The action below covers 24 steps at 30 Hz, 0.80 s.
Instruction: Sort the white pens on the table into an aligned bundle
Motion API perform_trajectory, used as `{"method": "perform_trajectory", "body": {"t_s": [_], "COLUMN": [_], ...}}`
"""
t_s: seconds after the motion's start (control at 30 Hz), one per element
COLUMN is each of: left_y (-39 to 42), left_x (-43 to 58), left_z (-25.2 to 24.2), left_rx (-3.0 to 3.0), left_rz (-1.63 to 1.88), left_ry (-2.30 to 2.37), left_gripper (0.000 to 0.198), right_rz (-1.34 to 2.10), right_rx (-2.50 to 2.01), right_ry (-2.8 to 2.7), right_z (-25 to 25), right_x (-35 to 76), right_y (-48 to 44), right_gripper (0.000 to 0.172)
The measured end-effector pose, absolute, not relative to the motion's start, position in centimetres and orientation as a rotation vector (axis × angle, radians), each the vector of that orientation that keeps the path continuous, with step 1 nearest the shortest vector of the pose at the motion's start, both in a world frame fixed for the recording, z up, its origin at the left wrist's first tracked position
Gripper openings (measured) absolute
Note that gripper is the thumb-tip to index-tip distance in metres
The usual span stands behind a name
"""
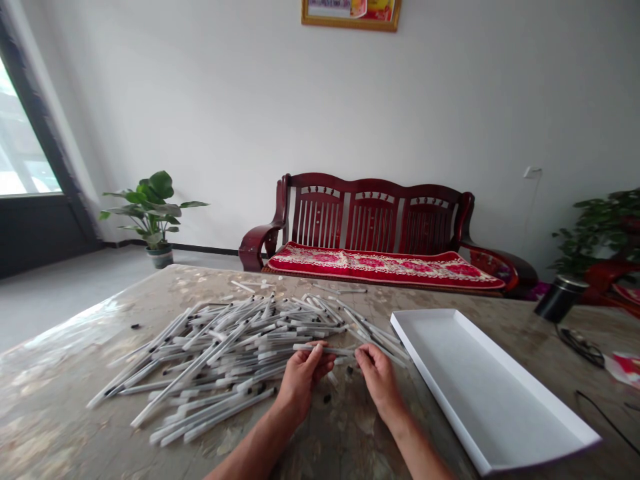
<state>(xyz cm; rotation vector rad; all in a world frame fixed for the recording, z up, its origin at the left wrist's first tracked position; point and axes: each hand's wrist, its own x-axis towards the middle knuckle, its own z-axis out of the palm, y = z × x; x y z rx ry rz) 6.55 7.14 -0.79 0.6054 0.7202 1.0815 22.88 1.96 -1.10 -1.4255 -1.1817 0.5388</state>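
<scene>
Between my hands lies a slim whitish pen [340, 351], roughly level above the table. My left hand [300, 379] grips its body between thumb and fingers. At the pen's right end, my right hand [379, 377] is closed in a pinch; whatever small part sits in those fingertips is hidden. A large loose heap of similar pens [225, 353], translucent white with some black ends, spreads to the left and behind my left hand. Small black pieces, one a dark cap-like bit [327, 399], lie on the tabletop near my hands.
A shallow white box tray [520, 400] stands right of my hands on the patterned table [60, 427]. Farther right are a black cylinder [560, 299] and a dark cable [580, 347]. Behind the table is a red wooden bench [373, 220]; a potted plant [155, 207] stands at left.
</scene>
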Motion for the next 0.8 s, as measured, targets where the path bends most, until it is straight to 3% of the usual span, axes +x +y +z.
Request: {"method": "perform_trajectory", "body": {"t_s": [0.1,0.2,0.37,0.5,0.8], "left_y": [7.4,7.5,7.5,7.5,7.5], "left_x": [6.5,6.5,6.6,6.7,6.8], "left_z": [-0.9,-0.9,-0.8,-0.8,-0.9], "left_rx": [0.567,0.545,0.519,0.504,0.498], "left_rz": [1.097,1.107,1.112,1.125,1.12], "left_ry": [0.759,0.774,0.787,0.78,0.778], "left_gripper": [0.016,0.009,0.008,0.004,0.003], "right_rz": [0.601,0.688,0.681,0.652,0.563], "right_rx": [-1.337,-1.351,-1.431,-1.379,-1.451], "right_ry": [-1.154,-1.096,-1.082,-1.098,-1.172], "right_z": [-0.7,-0.8,-1.5,-1.5,-1.9], "right_x": [22.5,22.4,22.8,22.8,22.7], "right_y": [1.8,2.0,2.4,2.4,2.6], "right_gripper": [0.025,0.03,0.037,0.028,0.033]}}
